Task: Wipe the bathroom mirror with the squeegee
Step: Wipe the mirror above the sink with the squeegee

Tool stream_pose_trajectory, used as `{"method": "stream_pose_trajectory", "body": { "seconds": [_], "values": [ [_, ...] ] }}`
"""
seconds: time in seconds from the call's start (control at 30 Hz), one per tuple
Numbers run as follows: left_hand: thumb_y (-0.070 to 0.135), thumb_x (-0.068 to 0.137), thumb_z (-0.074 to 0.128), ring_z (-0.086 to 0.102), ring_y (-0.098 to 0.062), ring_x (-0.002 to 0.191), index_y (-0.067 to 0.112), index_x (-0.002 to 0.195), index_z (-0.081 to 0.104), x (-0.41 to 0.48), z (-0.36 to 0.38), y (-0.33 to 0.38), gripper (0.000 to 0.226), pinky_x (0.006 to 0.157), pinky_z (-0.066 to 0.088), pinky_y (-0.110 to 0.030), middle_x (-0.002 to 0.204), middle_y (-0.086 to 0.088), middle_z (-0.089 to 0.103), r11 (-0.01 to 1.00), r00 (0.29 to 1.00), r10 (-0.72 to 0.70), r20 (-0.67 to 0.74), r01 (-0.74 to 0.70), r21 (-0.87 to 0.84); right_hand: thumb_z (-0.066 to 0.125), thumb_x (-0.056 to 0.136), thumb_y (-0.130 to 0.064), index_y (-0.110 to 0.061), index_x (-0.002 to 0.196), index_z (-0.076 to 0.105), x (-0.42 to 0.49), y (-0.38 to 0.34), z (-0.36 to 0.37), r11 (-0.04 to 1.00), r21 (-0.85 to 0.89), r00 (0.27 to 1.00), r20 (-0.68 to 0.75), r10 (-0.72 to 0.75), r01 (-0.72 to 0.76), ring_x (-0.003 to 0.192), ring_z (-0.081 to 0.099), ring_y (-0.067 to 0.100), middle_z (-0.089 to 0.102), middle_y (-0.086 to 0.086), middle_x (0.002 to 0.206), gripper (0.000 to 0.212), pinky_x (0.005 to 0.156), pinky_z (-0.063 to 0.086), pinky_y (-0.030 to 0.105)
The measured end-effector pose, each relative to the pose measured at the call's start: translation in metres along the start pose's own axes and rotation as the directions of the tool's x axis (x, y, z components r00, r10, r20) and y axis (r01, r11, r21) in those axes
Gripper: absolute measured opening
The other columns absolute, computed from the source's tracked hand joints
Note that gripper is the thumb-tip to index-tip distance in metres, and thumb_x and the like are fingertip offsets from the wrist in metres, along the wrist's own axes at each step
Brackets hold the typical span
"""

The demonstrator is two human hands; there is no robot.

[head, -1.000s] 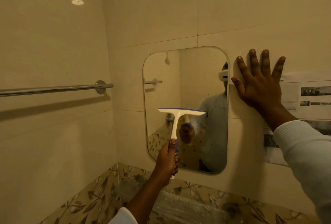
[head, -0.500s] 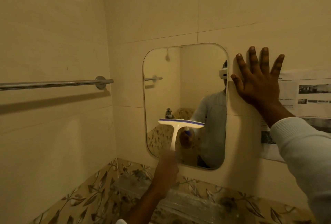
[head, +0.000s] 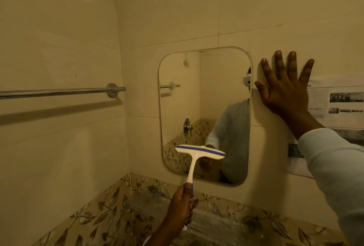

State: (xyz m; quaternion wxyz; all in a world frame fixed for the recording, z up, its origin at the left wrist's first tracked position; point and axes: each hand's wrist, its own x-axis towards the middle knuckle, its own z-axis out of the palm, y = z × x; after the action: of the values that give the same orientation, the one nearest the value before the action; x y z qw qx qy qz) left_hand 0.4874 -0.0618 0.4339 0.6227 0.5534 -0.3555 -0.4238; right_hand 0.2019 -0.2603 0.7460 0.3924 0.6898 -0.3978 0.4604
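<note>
A rounded rectangular mirror (head: 204, 92) hangs on the cream tiled wall ahead. My left hand (head: 181, 206) grips the lower handle of a white squeegee (head: 197, 155) with a blue rubber strip. Its blade lies across the mirror's lower left part, slightly tilted down to the right. My right hand (head: 285, 88) presses flat on the wall just right of the mirror, fingers spread. The mirror reflects a person in a light shirt.
A chrome towel bar (head: 59, 92) runs along the left wall at mirror height. Printed paper sheets (head: 338, 108) are stuck to the wall right of my right hand. Leaf-patterned tiles (head: 110, 206) and a clear shelf (head: 212, 224) lie below the mirror.
The squeegee has slid down the mirror from its middle to its lower part, with my left hand dropping below the mirror's bottom edge. My right hand has stayed on the wall.
</note>
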Motion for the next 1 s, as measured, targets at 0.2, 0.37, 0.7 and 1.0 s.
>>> {"method": "stream_pose_trajectory", "body": {
  "seconds": [0.2, 0.37, 0.7, 1.0],
  "values": [
    [0.051, 0.102, 0.046, 0.033, -0.013, 0.039, 0.017, 0.115, 0.061, -0.009, -0.003, -0.012, 0.039, 0.041, 0.030, -0.022, 0.055, -0.001, 0.046, 0.997, 0.997, -0.070, -0.013, 0.070, 0.024, 0.016, 0.103, -0.069, -0.031, 0.169, 0.001, -0.001, -0.001, -0.004, 1.000, 0.001, 1.000, 0.007, 0.000, 0.000, 0.162, -0.009, 0.037, -0.008, 0.006, 0.177, 0.077, 0.121, 0.001, 0.076],
    [0.051, 0.103, 0.046, 0.036, -0.014, 0.039, 0.011, 0.101, 0.061, -0.018, -0.003, -0.022, 0.043, 0.041, 0.031, -0.022, 0.055, -0.003, 0.046, 0.993, 0.991, -0.111, -0.069, 0.114, 0.039, 0.016, 0.103, -0.068, -0.030, 0.169, 0.001, -0.002, -0.002, -0.006, 1.000, 0.012, 1.000, 0.015, 0.004, -0.004, 0.162, -0.009, 0.038, -0.007, 0.007, 0.177, 0.077, 0.122, 0.001, 0.076],
    [0.024, 0.104, 0.057, 0.058, -0.018, 0.070, 0.000, 0.102, 0.075, -0.040, -0.005, -0.055, 0.030, 0.060, 0.043, -0.007, 0.069, 0.011, 0.062, 0.978, 0.965, 0.079, -0.249, -0.027, 0.207, 0.015, 0.104, -0.068, -0.030, 0.169, 0.002, -0.001, 0.000, -0.005, 1.000, 0.008, 1.000, 0.018, 0.003, -0.003, 0.162, -0.010, 0.037, -0.008, 0.007, 0.177, 0.077, 0.121, 0.001, 0.076],
    [0.024, 0.105, 0.047, 0.039, -0.019, 0.040, -0.006, 0.111, 0.059, -0.060, 0.020, 0.016, 0.032, 0.040, 0.032, -0.024, 0.056, -0.009, 0.043, 0.991, 0.996, -0.040, 0.085, 0.050, -0.124, 0.015, 0.105, -0.067, -0.029, 0.169, 0.004, -0.002, 0.000, -0.002, 1.000, -0.014, 1.000, 0.003, 0.006, -0.006, 0.162, -0.008, 0.038, -0.004, 0.008, 0.177, 0.076, 0.122, 0.000, 0.074]
  ]
}}
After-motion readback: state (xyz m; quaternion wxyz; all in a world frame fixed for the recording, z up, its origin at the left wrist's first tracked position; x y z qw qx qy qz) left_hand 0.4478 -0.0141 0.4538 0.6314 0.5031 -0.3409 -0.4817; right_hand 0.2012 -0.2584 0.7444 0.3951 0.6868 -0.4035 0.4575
